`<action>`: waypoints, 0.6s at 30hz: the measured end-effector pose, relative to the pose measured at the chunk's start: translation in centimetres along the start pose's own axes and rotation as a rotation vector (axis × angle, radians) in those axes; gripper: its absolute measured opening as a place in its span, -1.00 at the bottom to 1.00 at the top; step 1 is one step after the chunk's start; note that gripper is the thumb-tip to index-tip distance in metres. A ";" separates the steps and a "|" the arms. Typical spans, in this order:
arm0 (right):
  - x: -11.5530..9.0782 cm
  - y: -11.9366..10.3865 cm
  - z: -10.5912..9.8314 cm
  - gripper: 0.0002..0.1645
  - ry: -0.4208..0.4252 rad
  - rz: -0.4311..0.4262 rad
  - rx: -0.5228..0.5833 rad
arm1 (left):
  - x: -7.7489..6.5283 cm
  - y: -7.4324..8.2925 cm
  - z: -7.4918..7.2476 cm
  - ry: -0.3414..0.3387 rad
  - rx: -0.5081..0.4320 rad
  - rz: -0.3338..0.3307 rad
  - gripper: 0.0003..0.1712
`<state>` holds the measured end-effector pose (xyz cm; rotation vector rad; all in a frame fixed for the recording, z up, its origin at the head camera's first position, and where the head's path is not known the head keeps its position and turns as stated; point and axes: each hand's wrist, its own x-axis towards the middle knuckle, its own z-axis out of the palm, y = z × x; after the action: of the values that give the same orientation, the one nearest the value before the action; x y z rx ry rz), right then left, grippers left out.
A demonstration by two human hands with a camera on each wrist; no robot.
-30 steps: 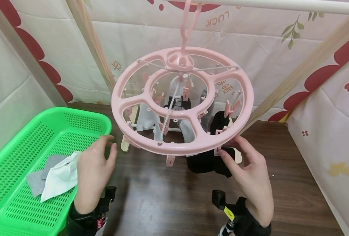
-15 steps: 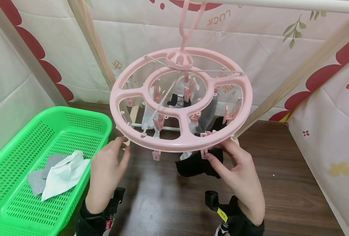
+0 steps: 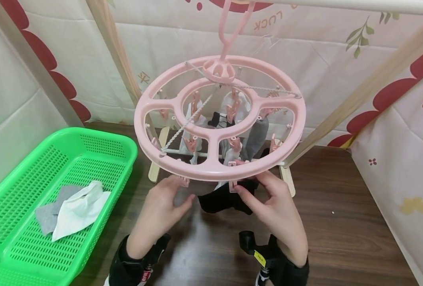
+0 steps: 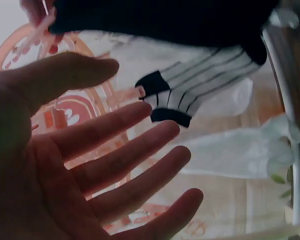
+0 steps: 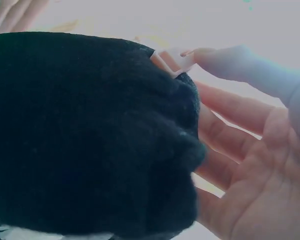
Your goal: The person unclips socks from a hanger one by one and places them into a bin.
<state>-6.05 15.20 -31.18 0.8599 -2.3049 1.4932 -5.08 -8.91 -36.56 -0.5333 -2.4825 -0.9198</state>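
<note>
A round pink clip hanger [image 3: 211,174] hangs from above, with several socks below its rings. At its front rim my right hand [image 3: 279,206] pinches a pink clothespin [image 3: 232,186] between thumb and fingers. That clothespin [image 5: 171,62] bites the edge of a black sock [image 3: 225,200], which fills much of the right wrist view. My left hand [image 3: 159,210] is just below the rim, left of the black sock, its fingers near another clothespin. In the left wrist view the left hand [image 4: 110,165] has extended, spread fingers and holds nothing. Behind it hang a striped sock [image 4: 210,80] and a white one [image 4: 230,152].
A green basket [image 3: 127,171] at the left holds a white cloth item [image 3: 79,212] and a grey one [image 3: 50,216]. A white bar [image 3: 340,6] runs overhead. Wooden legs [image 3: 361,93] slope down on both sides to the brown floor [image 3: 358,222].
The hanger has turned, carrying the front clothespin and black sock leftward with my right hand. My left hand has moved right from beside the basket to the hanger's front rim.
</note>
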 end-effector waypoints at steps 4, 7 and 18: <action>0.2 0.3 0.5 -0.53 -0.008 -0.004 -0.040 | -0.1 0.4 0.6 -0.041 -0.071 0.049 -0.54; 0.4 0.4 0.8 -0.54 -0.018 -0.006 -0.051 | 0.0 0.7 0.9 -0.086 -0.142 0.056 -0.32; 1.0 0.9 1.8 -0.51 -0.050 -0.025 0.040 | 0.1 1.6 1.6 -0.007 -0.144 0.040 -0.54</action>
<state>-7.22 13.50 -32.17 0.9434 -2.2983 1.5285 -4.80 -6.68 -36.74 -0.6319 -2.4144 -1.0881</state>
